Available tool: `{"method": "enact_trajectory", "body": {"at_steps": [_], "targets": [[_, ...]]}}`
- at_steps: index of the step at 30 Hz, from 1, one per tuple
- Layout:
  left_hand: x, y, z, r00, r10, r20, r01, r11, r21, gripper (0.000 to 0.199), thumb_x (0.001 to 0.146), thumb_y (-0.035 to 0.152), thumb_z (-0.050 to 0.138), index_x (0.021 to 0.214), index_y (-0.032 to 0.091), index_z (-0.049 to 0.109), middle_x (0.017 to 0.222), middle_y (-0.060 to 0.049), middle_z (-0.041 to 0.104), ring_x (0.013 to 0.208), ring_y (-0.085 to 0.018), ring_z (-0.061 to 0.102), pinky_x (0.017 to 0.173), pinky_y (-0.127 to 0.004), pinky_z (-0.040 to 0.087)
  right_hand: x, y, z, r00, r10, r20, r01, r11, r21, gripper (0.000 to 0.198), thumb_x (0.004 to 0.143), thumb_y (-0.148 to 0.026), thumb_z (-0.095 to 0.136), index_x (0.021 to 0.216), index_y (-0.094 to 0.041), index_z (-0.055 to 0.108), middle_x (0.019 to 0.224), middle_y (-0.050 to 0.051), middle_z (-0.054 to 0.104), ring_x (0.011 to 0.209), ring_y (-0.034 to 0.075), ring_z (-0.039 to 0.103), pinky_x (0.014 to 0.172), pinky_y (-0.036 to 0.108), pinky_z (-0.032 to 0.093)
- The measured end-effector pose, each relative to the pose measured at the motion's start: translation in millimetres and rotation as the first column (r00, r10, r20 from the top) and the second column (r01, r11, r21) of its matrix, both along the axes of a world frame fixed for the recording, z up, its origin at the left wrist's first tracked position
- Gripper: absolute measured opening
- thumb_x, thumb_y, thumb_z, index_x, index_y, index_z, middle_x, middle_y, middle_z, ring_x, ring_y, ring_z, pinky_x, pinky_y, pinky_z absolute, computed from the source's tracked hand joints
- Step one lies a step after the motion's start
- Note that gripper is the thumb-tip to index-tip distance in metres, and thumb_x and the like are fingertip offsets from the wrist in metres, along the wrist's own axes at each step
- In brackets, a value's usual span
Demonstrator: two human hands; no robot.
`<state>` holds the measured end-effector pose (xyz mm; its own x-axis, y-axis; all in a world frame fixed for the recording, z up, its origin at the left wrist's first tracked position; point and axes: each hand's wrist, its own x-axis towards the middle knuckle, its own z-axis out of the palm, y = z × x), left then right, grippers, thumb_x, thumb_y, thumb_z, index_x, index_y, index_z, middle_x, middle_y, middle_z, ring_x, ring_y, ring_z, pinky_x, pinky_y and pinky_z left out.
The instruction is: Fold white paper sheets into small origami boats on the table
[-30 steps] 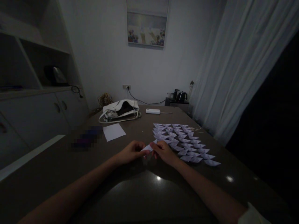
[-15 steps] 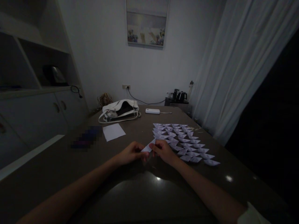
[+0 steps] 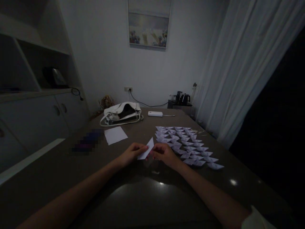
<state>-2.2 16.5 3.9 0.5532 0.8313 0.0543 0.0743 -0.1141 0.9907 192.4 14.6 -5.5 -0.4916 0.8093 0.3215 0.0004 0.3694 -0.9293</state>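
A small folded piece of white paper (image 3: 147, 150) is held above the table, tilted with one pointed corner upward. My left hand (image 3: 133, 153) pinches it, thumb lying on its near face. My right hand (image 3: 164, 154) is closed at the paper's right edge, its fingertips partly hidden behind and below it. Several folded paper boats (image 3: 189, 148) stand in rows to the right, close beyond my right hand. A stack of flat white paper sheets (image 3: 115, 135) lies to the left, past my left hand.
A white handbag (image 3: 122, 113) rests at the table's far left, with a white power bank (image 3: 155, 114) and short cable to its right. A pixelated dark patch (image 3: 88, 140) covers something on the left. Behind, a black kettle (image 3: 185, 99) stands on a low cabinet.
The folded paper has turned more upright and shows a broader face. My left thumb has shifted up onto it, while my right thumb has moved off its front to the right edge.
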Motion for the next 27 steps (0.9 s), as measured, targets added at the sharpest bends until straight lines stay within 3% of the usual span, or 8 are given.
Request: {"method": "enact_trajectory", "body": {"at_steps": [5, 12, 20, 27], "targets": [[4, 0, -4.6, 0.998, -0.053, 0.026, 0.054, 0.998, -0.034, 0.055, 0.082, 0.061, 0.053, 0.076, 0.008, 0.066, 0.059, -0.005, 0.060, 0.051, -0.011, 0.050, 0.049, -0.021, 0.035, 0, 0, 1, 0.999, -0.032, -0.002, 0.032, 0.998, 0.050, 0.030, 0.077, -0.044, 0.067, 0.074, -0.015, 0.060, 0.067, 0.000, 0.062, 0.061, 0.012, 0.057, 0.059, 0.024, 0.042], [5, 1, -10.5, 0.987, -0.111, 0.112, 0.115, 0.993, -0.027, 0.054, 0.085, 0.060, 0.050, 0.087, 0.009, 0.065, 0.057, -0.003, 0.058, 0.050, -0.010, 0.047, 0.049, -0.020, 0.033, 0, 0, 2, 0.998, -0.060, 0.015, 0.059, 0.995, 0.081, 0.033, 0.078, -0.047, 0.064, 0.076, -0.015, 0.060, 0.068, 0.000, 0.060, 0.059, 0.011, 0.053, 0.055, 0.022, 0.039], [7, 3, -13.3, 0.985, -0.103, 0.140, 0.105, 0.994, -0.011, 0.054, 0.083, 0.063, 0.051, 0.080, 0.010, 0.061, 0.058, -0.002, 0.055, 0.051, -0.009, 0.046, 0.050, -0.020, 0.032, -2, 1, -1, 0.998, -0.059, -0.021, 0.060, 0.998, 0.018, 0.036, 0.077, -0.050, 0.064, 0.089, -0.015, 0.062, 0.067, 0.000, 0.059, 0.052, 0.009, 0.048, 0.045, 0.020, 0.033], [6, 4, -13.2, 0.989, -0.097, 0.108, 0.096, 0.995, 0.017, 0.054, 0.082, 0.062, 0.053, 0.075, 0.010, 0.061, 0.057, -0.002, 0.054, 0.050, -0.009, 0.044, 0.048, -0.020, 0.029, -3, 0, 0, 0.999, -0.033, -0.031, 0.034, 0.999, 0.006, 0.029, 0.077, -0.041, 0.067, 0.088, -0.015, 0.062, 0.075, 0.001, 0.062, 0.063, 0.011, 0.056, 0.055, 0.021, 0.039]]}}
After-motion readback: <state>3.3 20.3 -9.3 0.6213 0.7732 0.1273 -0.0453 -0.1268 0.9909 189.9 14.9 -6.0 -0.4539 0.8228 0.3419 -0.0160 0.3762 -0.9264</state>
